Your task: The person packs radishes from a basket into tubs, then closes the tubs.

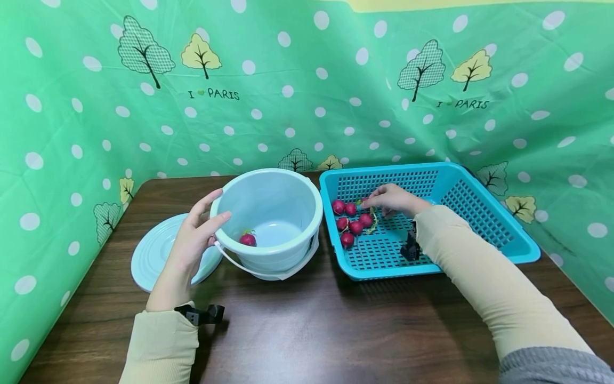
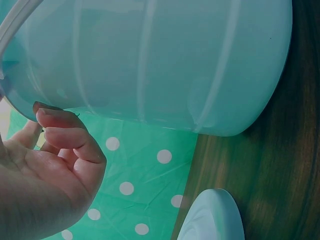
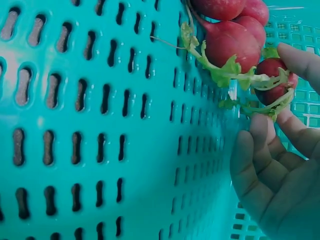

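A pale blue bucket point(image 1: 273, 256) stands on the table, tilted toward me, with one red radish point(image 1: 248, 238) on its floor. My left hand point(image 1: 194, 234) grips the bucket's left rim; the left wrist view shows its curled fingers point(image 2: 75, 142) against the bucket's side. Inside the blue basket point(image 1: 489, 256), my right hand point(image 1: 395, 200) reaches to the back of a cluster of radishes point(image 1: 356, 227). In the right wrist view its thumb and fingers pinch a small leafy radish point(image 3: 272, 82) from two sides. Larger radishes point(image 3: 232, 45) lie against that one.
A round pale blue lid point(image 1: 153, 250) lies left of the bucket, partly behind my left forearm. The bucket's white handle point(image 1: 288, 273) hangs down in front. Behind the dark wooden table point(image 1: 307, 330) hangs a green dotted cloth point(image 1: 297, 122).
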A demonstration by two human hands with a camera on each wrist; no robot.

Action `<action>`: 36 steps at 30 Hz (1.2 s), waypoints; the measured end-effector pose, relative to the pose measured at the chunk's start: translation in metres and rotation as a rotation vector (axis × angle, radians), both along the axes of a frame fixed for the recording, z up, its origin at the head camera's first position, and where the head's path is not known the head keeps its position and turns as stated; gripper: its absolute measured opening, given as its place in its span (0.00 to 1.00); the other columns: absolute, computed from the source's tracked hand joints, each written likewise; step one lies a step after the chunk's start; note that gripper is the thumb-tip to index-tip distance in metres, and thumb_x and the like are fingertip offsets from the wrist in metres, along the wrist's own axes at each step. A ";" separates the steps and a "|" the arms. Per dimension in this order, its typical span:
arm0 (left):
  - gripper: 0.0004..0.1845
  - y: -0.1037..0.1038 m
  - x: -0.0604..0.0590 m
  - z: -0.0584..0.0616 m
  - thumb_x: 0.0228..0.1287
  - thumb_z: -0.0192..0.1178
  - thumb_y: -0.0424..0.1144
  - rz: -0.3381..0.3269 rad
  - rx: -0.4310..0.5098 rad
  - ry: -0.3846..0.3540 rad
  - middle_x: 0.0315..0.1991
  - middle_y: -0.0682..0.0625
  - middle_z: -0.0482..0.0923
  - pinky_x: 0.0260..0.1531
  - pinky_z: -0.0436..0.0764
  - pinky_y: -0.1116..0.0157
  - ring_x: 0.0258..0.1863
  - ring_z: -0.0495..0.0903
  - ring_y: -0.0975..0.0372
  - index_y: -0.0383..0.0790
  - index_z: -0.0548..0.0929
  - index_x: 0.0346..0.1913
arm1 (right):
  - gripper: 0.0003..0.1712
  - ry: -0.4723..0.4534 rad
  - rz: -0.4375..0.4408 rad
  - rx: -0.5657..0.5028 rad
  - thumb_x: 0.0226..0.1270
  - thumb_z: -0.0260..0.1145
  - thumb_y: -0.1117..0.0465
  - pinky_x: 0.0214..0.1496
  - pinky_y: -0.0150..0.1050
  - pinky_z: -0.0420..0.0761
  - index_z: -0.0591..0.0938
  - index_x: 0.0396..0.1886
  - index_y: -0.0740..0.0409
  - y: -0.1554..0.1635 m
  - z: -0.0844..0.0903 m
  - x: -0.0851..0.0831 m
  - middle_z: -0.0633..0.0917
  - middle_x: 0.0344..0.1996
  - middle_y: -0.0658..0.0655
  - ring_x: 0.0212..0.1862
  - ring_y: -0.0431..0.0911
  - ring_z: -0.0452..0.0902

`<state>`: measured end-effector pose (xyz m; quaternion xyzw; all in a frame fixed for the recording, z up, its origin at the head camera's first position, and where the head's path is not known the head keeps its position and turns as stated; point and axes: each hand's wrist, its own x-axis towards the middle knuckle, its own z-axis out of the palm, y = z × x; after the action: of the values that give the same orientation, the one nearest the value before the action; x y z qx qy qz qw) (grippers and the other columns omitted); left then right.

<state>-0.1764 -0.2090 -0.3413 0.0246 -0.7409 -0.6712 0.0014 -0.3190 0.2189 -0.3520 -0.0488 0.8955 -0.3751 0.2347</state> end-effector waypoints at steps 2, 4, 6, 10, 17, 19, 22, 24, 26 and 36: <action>0.33 0.000 0.000 0.000 0.68 0.62 0.49 0.000 0.004 0.003 0.42 0.50 0.71 0.27 0.75 0.74 0.20 0.69 0.69 0.58 0.64 0.74 | 0.29 -0.002 0.004 0.002 0.66 0.68 0.47 0.39 0.43 0.79 0.75 0.54 0.64 0.000 0.002 0.001 0.76 0.48 0.58 0.27 0.43 0.71; 0.33 0.000 0.000 0.000 0.68 0.62 0.48 0.000 0.008 0.003 0.42 0.50 0.72 0.27 0.75 0.75 0.20 0.69 0.69 0.57 0.64 0.74 | 0.29 -0.004 0.007 -0.001 0.66 0.68 0.47 0.40 0.44 0.80 0.75 0.55 0.64 0.000 0.003 0.002 0.76 0.49 0.58 0.28 0.43 0.72; 0.33 0.000 0.000 0.000 0.68 0.62 0.48 -0.001 0.011 0.003 0.43 0.50 0.72 0.27 0.75 0.75 0.20 0.69 0.69 0.57 0.64 0.74 | 0.30 -0.001 0.008 -0.004 0.66 0.68 0.47 0.42 0.44 0.81 0.76 0.55 0.64 0.000 0.004 0.002 0.76 0.49 0.58 0.30 0.43 0.74; 0.33 0.001 -0.001 0.000 0.68 0.62 0.48 -0.001 0.013 0.005 0.44 0.49 0.71 0.27 0.75 0.75 0.20 0.68 0.69 0.58 0.64 0.74 | 0.30 0.011 0.006 -0.009 0.66 0.68 0.45 0.46 0.47 0.82 0.77 0.56 0.64 0.002 0.004 -0.001 0.78 0.51 0.58 0.35 0.47 0.79; 0.32 0.001 -0.001 0.001 0.69 0.62 0.47 -0.002 0.018 0.004 0.44 0.49 0.71 0.26 0.75 0.75 0.20 0.68 0.69 0.57 0.65 0.74 | 0.32 0.011 -0.026 -0.045 0.68 0.65 0.45 0.53 0.52 0.80 0.72 0.61 0.64 0.002 0.002 -0.004 0.80 0.55 0.61 0.45 0.54 0.81; 0.32 0.001 -0.001 0.001 0.69 0.61 0.48 -0.002 0.012 0.004 0.44 0.49 0.71 0.27 0.75 0.75 0.20 0.68 0.69 0.57 0.64 0.74 | 0.32 0.021 -0.039 -0.058 0.69 0.65 0.46 0.53 0.52 0.80 0.72 0.61 0.63 0.001 0.002 -0.005 0.80 0.55 0.61 0.45 0.54 0.81; 0.33 0.001 -0.001 0.001 0.69 0.61 0.48 0.000 0.000 0.001 0.46 0.48 0.71 0.27 0.76 0.74 0.21 0.69 0.69 0.57 0.64 0.74 | 0.31 0.042 -0.052 -0.073 0.68 0.66 0.47 0.53 0.51 0.81 0.72 0.60 0.63 -0.001 0.003 -0.004 0.80 0.53 0.60 0.45 0.54 0.81; 0.33 0.001 -0.001 0.002 0.69 0.61 0.48 0.002 -0.003 0.001 0.46 0.48 0.70 0.28 0.76 0.74 0.21 0.69 0.69 0.57 0.64 0.74 | 0.31 0.053 -0.059 -0.087 0.67 0.67 0.47 0.53 0.51 0.81 0.71 0.60 0.63 -0.001 0.004 -0.003 0.81 0.52 0.59 0.45 0.55 0.81; 0.32 0.001 -0.001 0.002 0.69 0.61 0.48 0.002 -0.006 0.000 0.46 0.48 0.70 0.28 0.76 0.74 0.21 0.70 0.69 0.57 0.64 0.74 | 0.32 0.063 -0.068 -0.106 0.66 0.69 0.46 0.53 0.52 0.81 0.71 0.59 0.62 -0.001 0.005 -0.001 0.82 0.51 0.59 0.45 0.56 0.81; 0.32 0.001 -0.001 0.002 0.69 0.61 0.48 0.003 0.005 -0.003 0.46 0.48 0.70 0.28 0.76 0.74 0.21 0.70 0.69 0.57 0.64 0.74 | 0.28 0.059 -0.075 -0.219 0.63 0.72 0.50 0.58 0.54 0.80 0.70 0.52 0.58 -0.001 0.007 -0.001 0.82 0.41 0.50 0.42 0.49 0.83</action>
<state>-0.1769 -0.2083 -0.3394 0.0265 -0.7393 -0.6728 0.0011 -0.3201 0.2175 -0.3451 -0.0518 0.8568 -0.4776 0.1873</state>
